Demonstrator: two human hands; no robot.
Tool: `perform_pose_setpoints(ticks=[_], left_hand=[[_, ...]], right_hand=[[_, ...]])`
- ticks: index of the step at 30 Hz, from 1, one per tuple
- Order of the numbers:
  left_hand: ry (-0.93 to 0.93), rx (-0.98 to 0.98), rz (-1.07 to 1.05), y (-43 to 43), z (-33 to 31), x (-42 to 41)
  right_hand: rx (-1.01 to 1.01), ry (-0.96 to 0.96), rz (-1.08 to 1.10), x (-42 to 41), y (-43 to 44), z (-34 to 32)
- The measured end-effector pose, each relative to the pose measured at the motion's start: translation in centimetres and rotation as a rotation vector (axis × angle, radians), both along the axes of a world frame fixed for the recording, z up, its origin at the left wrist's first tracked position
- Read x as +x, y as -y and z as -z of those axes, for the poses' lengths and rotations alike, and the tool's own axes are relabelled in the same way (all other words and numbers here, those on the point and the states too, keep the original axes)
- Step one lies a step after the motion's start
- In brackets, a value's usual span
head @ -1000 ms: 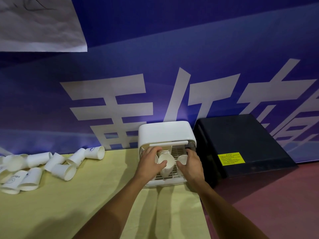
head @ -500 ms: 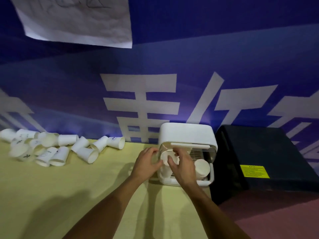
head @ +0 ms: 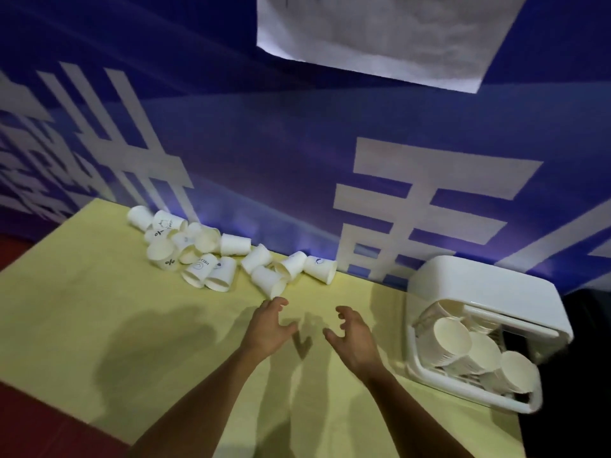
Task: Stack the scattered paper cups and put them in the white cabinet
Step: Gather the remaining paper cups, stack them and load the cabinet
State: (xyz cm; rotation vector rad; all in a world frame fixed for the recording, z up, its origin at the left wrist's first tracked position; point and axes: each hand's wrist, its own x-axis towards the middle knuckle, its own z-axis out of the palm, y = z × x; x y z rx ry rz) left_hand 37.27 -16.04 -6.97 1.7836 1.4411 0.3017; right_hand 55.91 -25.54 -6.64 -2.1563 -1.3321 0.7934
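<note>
Left hand [head: 269,328] and right hand [head: 352,338] hover empty, fingers loosely spread, over the yellow table [head: 99,292] between the white cabinet [head: 479,285], which holds stacked cups [head: 476,352], and the scattered paper cups [head: 231,256], so gathering another stack seems next, starting with the nearest cup [head: 269,280]

You face matt paper cups [head: 231,245], a smooth glossy white plastic cabinet [head: 476,283], a matt yellow counter [head: 99,292] and a creased paper sheet [head: 380,38].
</note>
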Motion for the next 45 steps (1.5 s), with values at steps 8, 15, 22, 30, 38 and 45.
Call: perform_pose_setpoints(ticks=[8,15,22,30,38,45], left_hand=[[-0.06,-0.041,-0.193,-8.5,2.8,-10.0],[-0.051,-0.141,-0.286,-12.7,4.9,-12.3],[-0.005,-0.227,-0.415,-14.5,7.1,-11.2],[0.01,-0.165,-0.544,-15.9,8.1,-9.8],[0.056,-0.158,-0.587,-15.2,7.2,-9.6],[0.117,-0.118,-0.535,-13.6,4.3,-9.3]], right_hand=[[-0.114,-0.026,-0.065,-7.8,-9.2,2.5],[-0.198,-0.005,-0.052,-10.7,-14.7,4.4],[-0.254,0.052,0.031,-11.9,-17.9,7.0],[-0.268,0.08,0.099,-11.9,-18.4,8.1],[-0.235,0.001,0.186,-10.6,-16.9,7.0],[-0.07,-0.069,0.255,-10.0,-15.1,4.4]])
